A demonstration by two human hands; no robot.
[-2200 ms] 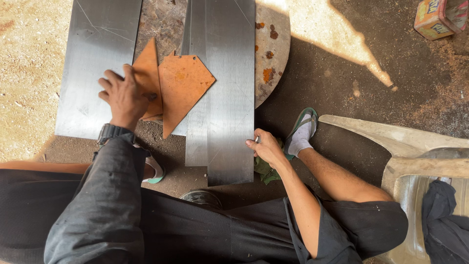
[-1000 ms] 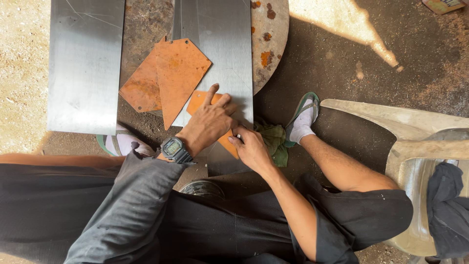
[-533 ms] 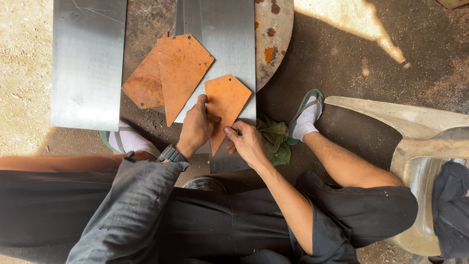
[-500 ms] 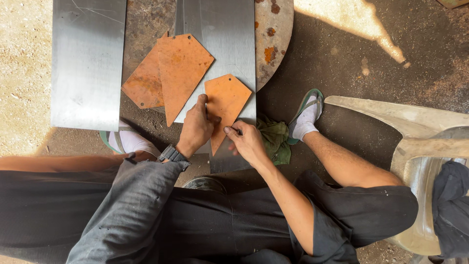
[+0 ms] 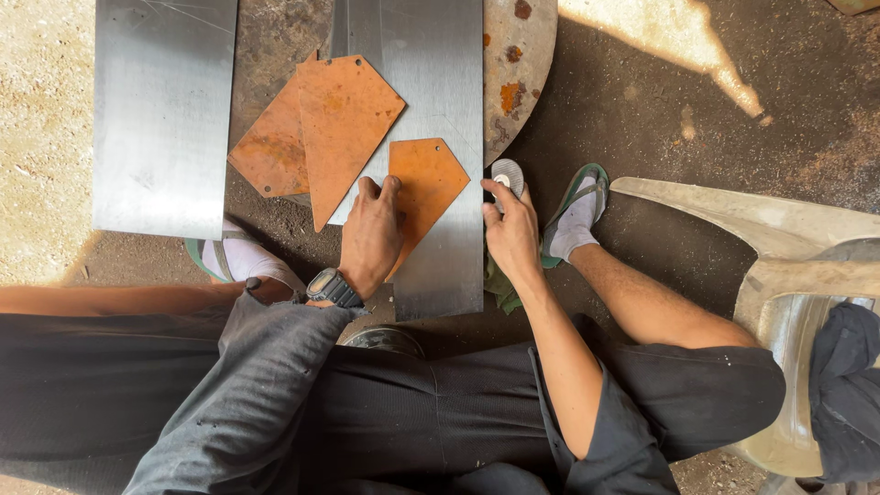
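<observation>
A small orange rusty plate (image 5: 429, 179) with a pointed outline lies on a long steel sheet (image 5: 431, 82). My left hand (image 5: 371, 234), a watch on its wrist, presses down on the plate's left edge with the fingers flat. My right hand (image 5: 511, 234) is at the sheet's right edge. Its thumb and fingertips pinch a small round grey disc (image 5: 507, 172) just off the sheet. I sit on the ground with my legs around the sheet.
Two larger orange plates (image 5: 344, 115) (image 5: 268, 151) overlap between this sheet and a second steel sheet (image 5: 165, 110) on the left. A round rusty metal plate (image 5: 521, 64) lies behind. My feet wear green sandals (image 5: 579, 211). A pale plastic chair (image 5: 788, 247) carries dark cloth (image 5: 843, 385).
The small orange plate has slid farther up the sheet with my left hand on it. My right hand left the plate and moved right to the grey disc.
</observation>
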